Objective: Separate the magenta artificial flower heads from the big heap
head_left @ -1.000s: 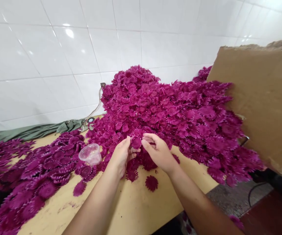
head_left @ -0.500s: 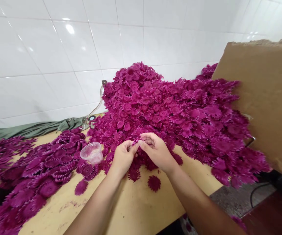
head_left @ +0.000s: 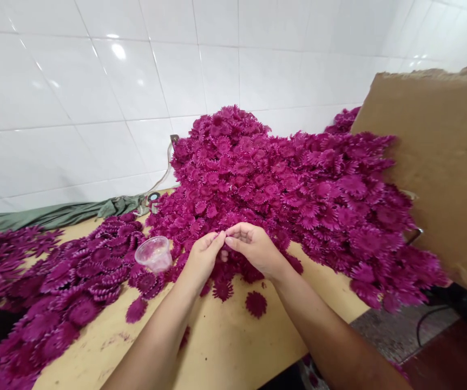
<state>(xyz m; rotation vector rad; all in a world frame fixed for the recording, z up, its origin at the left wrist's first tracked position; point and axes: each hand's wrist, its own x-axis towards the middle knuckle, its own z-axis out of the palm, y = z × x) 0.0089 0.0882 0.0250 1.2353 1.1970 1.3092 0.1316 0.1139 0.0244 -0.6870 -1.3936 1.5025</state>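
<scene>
My left hand (head_left: 204, 253) and my right hand (head_left: 253, 248) meet fingertip to fingertip in front of a big heap of magenta artificial flower pieces (head_left: 253, 162). Both are closed in a pinch on a small magenta flower piece (head_left: 219, 236), mostly hidden by the fingers. A loose round flower piece (head_left: 256, 304) lies flat on the tabletop (head_left: 225, 352) below the right hand. Another flower piece (head_left: 184, 337) pokes out beside my left forearm. Left of the hands, a clear plastic cup (head_left: 154, 254) stands tilted among flower pieces.
More flattened magenta flowers (head_left: 83, 271) spread along the left side. A torn-edged cardboard sheet (head_left: 440, 168) stands at the right against the heap. Green cloth (head_left: 63, 214) runs along the white tiled wall (head_left: 95, 92), near a cable and a small round object (head_left: 153, 198).
My fingertips have drawn closer around the small piece, now less visible, and my hands have shifted slightly left. A flower piece now shows beside my left forearm.
</scene>
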